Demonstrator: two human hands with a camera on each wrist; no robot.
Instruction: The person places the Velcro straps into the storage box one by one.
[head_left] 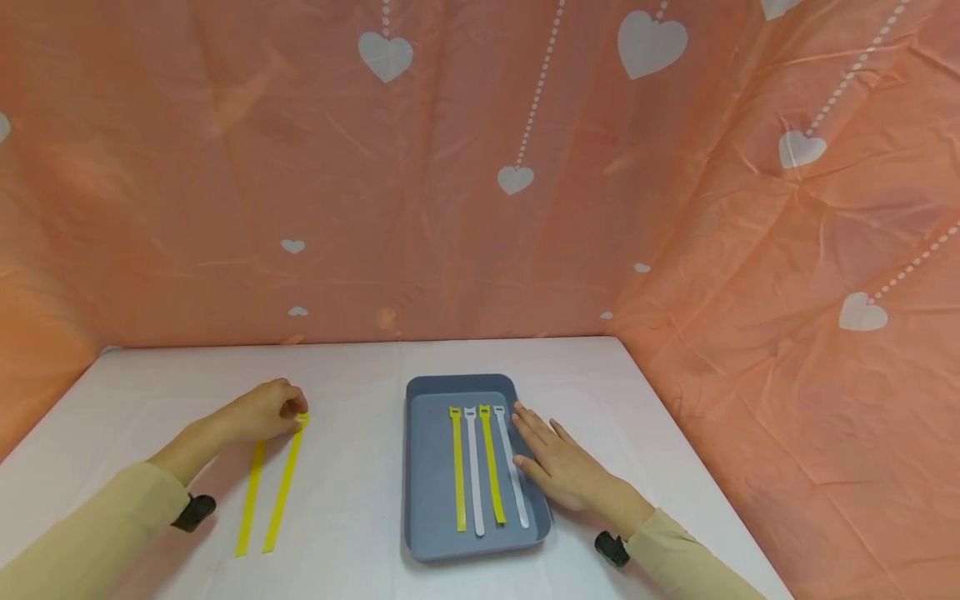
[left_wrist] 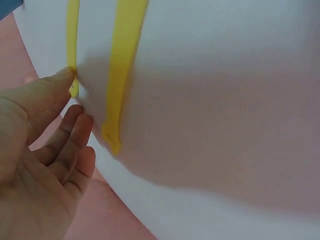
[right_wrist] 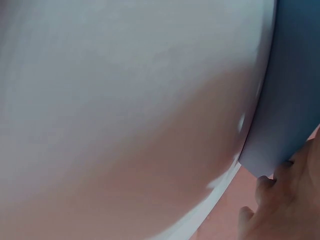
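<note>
- Your sleeves: tan, at the near edge, a dark wrist mount [head_left: 193, 512] on each.
- Grey tray [head_left: 425, 492]: on the white surface [head_left: 352, 500], right of centre, holding four ties side by side, two yellow and two white [head_left: 474, 475], alternating.
- Your right hand [head_left: 558, 462]: fingers straight, laid flat on the tray's right rim, gripping nothing.
- Two yellow ties [head_left: 250, 500]: lying parallel on the surface, left of the tray and well apart from it.
- Your left hand [head_left: 262, 410]: fingers curled, pinching the far head end of the right-hand yellow tie [head_left: 283, 492].
- Backdrop: peach sheet with white hearts [head_left: 651, 43].
</note>
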